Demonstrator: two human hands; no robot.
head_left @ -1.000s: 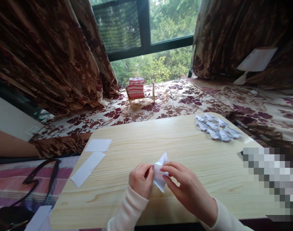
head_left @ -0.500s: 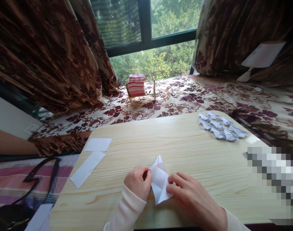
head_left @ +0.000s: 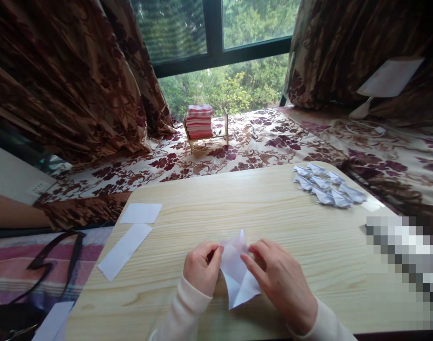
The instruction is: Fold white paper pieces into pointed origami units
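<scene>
A partly folded piece of white paper sits near the front edge of a light wooden table. My left hand pinches its left side with curled fingers. My right hand presses on its right side, thumb and forefinger on the paper. The paper's lower point juts out toward me between the two hands.
Two white paper strips lie at the table's left. A pile of several folded white paper pieces lies at the back right. A small wooden rack with a red-striped stack stands on the flowered cloth by the window. A dark bag strap lies at left.
The paper has been opened and turned from a raised, narrow shape to a flatter one lying on the table. Both hands have shifted slightly toward me with it.
</scene>
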